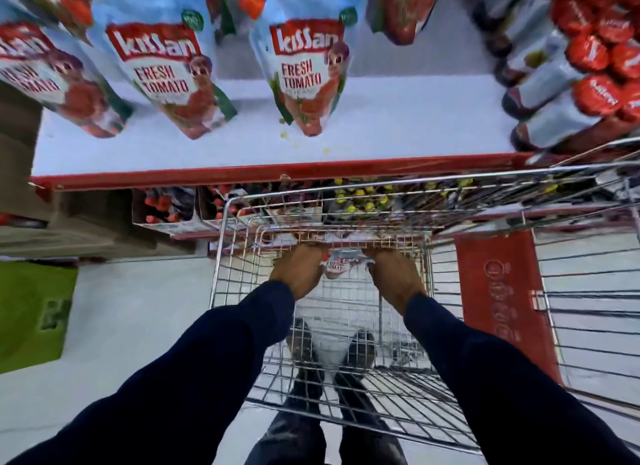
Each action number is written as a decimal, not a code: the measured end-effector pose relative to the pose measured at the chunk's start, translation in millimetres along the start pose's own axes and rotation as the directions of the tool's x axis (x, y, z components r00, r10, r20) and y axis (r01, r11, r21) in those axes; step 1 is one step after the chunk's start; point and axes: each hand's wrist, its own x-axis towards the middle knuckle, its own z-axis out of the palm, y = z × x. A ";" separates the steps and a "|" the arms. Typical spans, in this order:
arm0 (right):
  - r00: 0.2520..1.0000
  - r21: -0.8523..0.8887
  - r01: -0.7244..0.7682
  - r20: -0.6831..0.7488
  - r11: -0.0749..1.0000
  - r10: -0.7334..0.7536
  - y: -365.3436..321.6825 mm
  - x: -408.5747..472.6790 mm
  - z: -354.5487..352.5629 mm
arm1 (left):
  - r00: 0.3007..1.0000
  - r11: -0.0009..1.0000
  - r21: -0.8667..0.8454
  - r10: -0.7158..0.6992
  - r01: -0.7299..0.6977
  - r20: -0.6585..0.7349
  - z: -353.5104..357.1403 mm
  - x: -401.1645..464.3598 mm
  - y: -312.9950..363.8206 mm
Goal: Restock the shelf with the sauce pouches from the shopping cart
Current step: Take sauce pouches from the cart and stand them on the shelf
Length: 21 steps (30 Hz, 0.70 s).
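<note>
Inside the wire-mesh shopping cart (322, 326), the left hand (298, 270) and right hand (394, 274) grip one glossy sauce pouch (341, 265) between them. Beyond the hands, three front pouches (304, 73) stand on the smooth white shelf (398, 128).

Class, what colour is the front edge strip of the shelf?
Red front edge strip, clearest in the head view.

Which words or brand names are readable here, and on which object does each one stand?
"Kissan" and "FRESH TOMATO": pouches on the shelf.
"FRESH TOMATO", partly hidden: pouch in the cart between the left hand and right hand.
Red bottle caps: script too blurred.
Red cart panel: print unreadable.
</note>
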 end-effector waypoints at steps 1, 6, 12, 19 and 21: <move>1.000 -0.015 -0.005 0.005 1.000 0.005 0.2 2.1 -0.5 | 1.000 1.000 0.003 -0.007 0.007 0.010 -0.5 2.8 1.6; 1.000 -0.020 -0.010 0.009 1.000 0.011 2.6 4.2 -7.5 | 1.000 1.000 0.021 0.014 -0.014 0.001 -5.7 7.0 10.7; 0.989 -0.054 0.062 -0.129 0.997 -0.069 3.7 -25.7 -46.4 | 0.987 0.989 0.098 0.120 -0.110 -0.104 -27.7 -19.8 25.6; 0.930 -0.094 0.164 -0.317 0.982 -0.186 6.9 -68.9 -139.9 | 0.941 0.978 0.078 0.206 -0.191 -0.269 -91.4 -66.6 67.3; 0.917 -0.113 0.193 -0.333 0.975 -0.220 8.6 -76.1 -167.6 | 0.921 0.977 0.052 0.210 -0.205 -0.328 -110.4 -75.0 81.8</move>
